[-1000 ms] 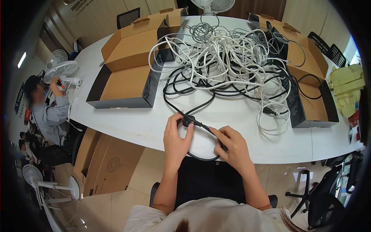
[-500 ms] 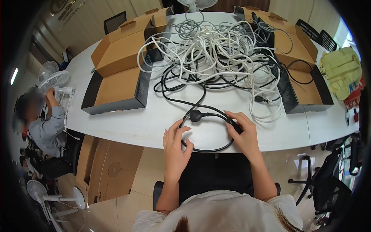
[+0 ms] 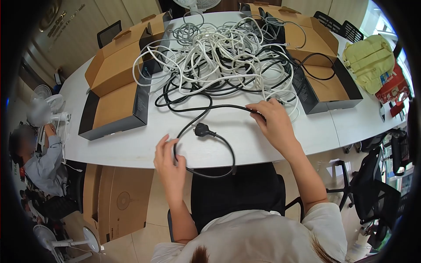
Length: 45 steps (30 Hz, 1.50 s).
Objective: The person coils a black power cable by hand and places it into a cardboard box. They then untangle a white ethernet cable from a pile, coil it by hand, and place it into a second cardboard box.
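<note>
A glossy black power cable (image 3: 233,154) with a moulded round black plug (image 3: 202,130) lies at the near edge of the white worktop (image 3: 307,136). The plug rests on the surface, its pins toward the left end, and the cable curls round it in a loop whose bottom dips past the near edge, over a black chair seat (image 3: 239,188). The person's left hand (image 3: 170,163) is at the loop's left side, fingers half curled and thumb apart, with the cable running through the gap. Over to the right, the right hand (image 3: 275,124) has thumb and fingers closed on a black stretch of cable leading back to the heap; I can't tell whether both belong to one length.

Beyond sprawls a big tangle of white, grey and black cables (image 3: 219,57), reaching toward the far edge. Open cardboard boxes, black outside and brown inside, flank it: one (image 3: 115,127) toward the left end, another (image 3: 326,106) toward the right. A pale yellow-green backpack (image 3: 368,61) sits by the right end. At the left end another person in a grey sleeve (image 3: 48,160) sits beside white fans.
</note>
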Tool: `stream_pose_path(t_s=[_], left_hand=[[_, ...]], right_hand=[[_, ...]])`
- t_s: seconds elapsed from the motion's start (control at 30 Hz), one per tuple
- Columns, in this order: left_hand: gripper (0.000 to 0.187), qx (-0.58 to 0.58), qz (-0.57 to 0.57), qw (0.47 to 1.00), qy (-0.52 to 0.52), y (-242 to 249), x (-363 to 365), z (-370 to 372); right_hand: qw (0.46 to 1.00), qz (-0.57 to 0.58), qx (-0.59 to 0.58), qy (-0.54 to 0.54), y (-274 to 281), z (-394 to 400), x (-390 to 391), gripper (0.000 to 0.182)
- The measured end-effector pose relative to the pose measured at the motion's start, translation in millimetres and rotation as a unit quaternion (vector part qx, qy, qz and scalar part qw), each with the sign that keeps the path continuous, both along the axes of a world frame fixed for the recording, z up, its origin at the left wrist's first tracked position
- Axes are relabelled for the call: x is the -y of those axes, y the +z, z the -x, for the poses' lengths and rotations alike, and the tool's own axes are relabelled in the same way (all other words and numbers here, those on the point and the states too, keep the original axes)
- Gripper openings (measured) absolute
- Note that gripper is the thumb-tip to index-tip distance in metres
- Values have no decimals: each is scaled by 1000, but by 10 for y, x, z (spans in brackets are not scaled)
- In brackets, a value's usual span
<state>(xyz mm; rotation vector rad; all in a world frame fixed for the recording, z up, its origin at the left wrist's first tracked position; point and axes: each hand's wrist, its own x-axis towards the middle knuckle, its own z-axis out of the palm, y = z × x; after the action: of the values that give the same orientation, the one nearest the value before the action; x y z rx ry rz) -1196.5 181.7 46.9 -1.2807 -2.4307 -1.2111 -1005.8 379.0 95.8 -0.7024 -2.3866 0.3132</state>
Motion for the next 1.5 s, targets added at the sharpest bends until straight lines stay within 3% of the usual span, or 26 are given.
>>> stream_pose_path(t_s=[0.13,0.23,0.33,0.37,0.43,0.5,0.53,0.57,0.6,0.67,0.77,0.9,1.0,1.03,1.17,1.5], left_hand=[[27,-2,-1,998,64,-15,43,250],[26,19,20,995,98,5,16,331],[25,54,88,992,71,9,-64,386],[19,-24,46,997,51,-103,-90,442],[17,-32,33,999,24,-153,-120,469],[18,-33,24,999,-19,-210,-126,531],[18,55,2,998,-30,-175,-101,523],[18,140,-21,989,-42,-114,-89,508],[19,223,-44,972,-54,-65,-83,505],[20,306,-102,944,-75,-22,-51,517],[20,356,-138,921,-82,-10,-24,547],[21,408,-225,876,-125,-127,-154,672],[22,407,-227,878,-114,-139,-208,720],[22,410,-227,876,-119,-147,-209,742],[21,421,-229,869,-124,-143,-203,758],[19,415,-213,876,-122,-181,-160,743]], right_hand=[[998,-39,35,-30,-67,22,-103,20],[984,-20,159,-77,-121,127,-203,26],[972,-70,218,-46,-104,317,-237,33],[975,-111,194,6,-117,394,-232,37],[965,-193,141,110,-121,582,-216,44],[978,-77,72,178,-10,820,-189,50],[977,-17,36,209,46,938,-214,54],[971,118,5,206,83,1097,-357,60],[947,250,-27,199,138,1256,-547,68],[901,425,-41,83,402,1380,-790,73],[891,448,-1,77,468,1421,-1077,76],[965,256,18,45,403,1499,-928,82],[985,-5,173,3,293,1478,-701,88],[967,13,255,17,376,1458,-701,96],[953,-67,297,-4,171,1568,-1046,113],[928,-106,355,-51,153,1810,-1344,114]])
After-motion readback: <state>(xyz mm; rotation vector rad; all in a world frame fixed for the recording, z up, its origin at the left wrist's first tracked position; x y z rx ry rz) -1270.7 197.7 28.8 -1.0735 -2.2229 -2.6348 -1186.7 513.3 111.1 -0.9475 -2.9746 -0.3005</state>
